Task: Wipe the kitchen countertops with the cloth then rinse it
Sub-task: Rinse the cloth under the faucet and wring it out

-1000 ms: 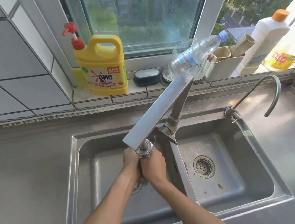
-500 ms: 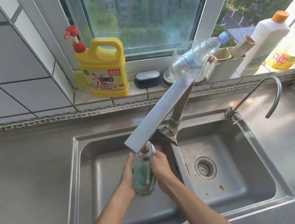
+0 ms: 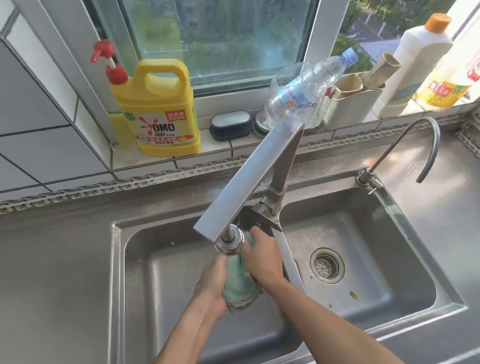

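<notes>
A green cloth (image 3: 238, 283) with a pinkish edge is bunched between both my hands over the left basin of the steel double sink (image 3: 142, 282). My left hand (image 3: 214, 283) grips its left side and my right hand (image 3: 264, 261) presses on its right side. The cloth sits directly under the round head of the flat steel faucet (image 3: 248, 187). Whether water runs I cannot tell.
The right basin has a drain strainer (image 3: 327, 265). A thin curved tap (image 3: 425, 142) stands at the sink's back right. On the window sill are a yellow detergent jug (image 3: 162, 113), a dark brush (image 3: 230, 124), a clear plastic bottle (image 3: 306, 90), a white bottle (image 3: 416, 60). Steel countertop (image 3: 34, 280) surrounds the sink.
My hands, clasped tight a second ago, opened to show the cloth and now squeeze it again, the right hand higher up near the faucet head.
</notes>
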`<action>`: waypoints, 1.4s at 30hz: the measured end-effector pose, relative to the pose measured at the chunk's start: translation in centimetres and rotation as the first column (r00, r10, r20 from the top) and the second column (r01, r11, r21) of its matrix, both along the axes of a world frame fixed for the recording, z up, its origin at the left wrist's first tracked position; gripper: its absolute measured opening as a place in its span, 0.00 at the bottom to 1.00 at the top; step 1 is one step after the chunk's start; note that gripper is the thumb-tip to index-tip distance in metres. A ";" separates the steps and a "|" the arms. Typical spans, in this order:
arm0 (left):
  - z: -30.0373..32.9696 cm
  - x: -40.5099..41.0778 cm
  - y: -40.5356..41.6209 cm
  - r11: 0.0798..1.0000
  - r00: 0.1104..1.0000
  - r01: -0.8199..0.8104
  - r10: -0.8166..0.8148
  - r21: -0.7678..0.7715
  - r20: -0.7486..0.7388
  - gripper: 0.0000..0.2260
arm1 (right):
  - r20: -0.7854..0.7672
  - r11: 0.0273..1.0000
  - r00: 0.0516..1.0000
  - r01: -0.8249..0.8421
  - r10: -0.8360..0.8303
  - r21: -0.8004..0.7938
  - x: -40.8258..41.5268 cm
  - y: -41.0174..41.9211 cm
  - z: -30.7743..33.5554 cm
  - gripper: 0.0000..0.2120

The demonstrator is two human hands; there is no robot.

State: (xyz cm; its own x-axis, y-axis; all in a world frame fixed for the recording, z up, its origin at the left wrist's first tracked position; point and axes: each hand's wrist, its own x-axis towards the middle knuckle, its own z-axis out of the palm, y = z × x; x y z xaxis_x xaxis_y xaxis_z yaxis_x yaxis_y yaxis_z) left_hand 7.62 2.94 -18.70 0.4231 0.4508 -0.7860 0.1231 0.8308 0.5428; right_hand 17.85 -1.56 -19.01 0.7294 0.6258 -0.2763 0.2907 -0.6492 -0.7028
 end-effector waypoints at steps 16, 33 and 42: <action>3.0 -8.0 -0.1 0.995 0.991 -0.079 0.085 0.061 -0.101 0.24 | 0.356 0.938 0.873 -0.267 0.333 -0.221 6.5 -1.9 5.7 0.17; 4.9 -10.1 -1.4 0.996 0.986 -0.088 0.089 0.016 -0.143 0.26 | 0.317 0.913 0.885 -0.231 0.340 -0.337 9.6 -1.3 5.4 0.10; 8.0 -10.8 -1.0 0.997 0.990 -0.065 0.069 -0.031 0.119 0.24 | -0.516 0.995 0.855 0.087 -0.053 0.042 1.0 -5.7 2.8 0.13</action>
State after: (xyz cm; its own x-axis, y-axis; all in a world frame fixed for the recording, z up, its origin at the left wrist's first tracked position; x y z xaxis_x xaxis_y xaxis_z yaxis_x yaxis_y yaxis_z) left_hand -3.15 1.94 -10.73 0.4850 0.4605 -0.7435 0.0019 0.8496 0.5274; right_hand 18.86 -7.24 -16.20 0.5372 0.6065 -0.5862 -0.1671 -0.6047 -0.7787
